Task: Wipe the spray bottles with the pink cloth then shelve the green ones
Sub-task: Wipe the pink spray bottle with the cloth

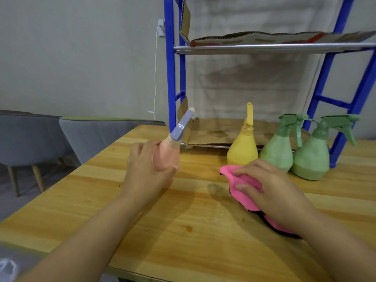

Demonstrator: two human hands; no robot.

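Pink cloth (247,186) lies mid-table (142,231), gripped under right hand (270,188). Left hand (146,167) grips tilted peach spray bottle (168,153). Toward far edge: yellow bottle (243,149), two green bottles (278,151) (311,157), touching, before blue shelf (171,78).

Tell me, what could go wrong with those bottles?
The left hand holds the pink bottle tilted, so it might slip or drip. The right hand grips the pink cloth right beside the yellow bottle and two green bottles, which stand close together, so one bump might topple them.
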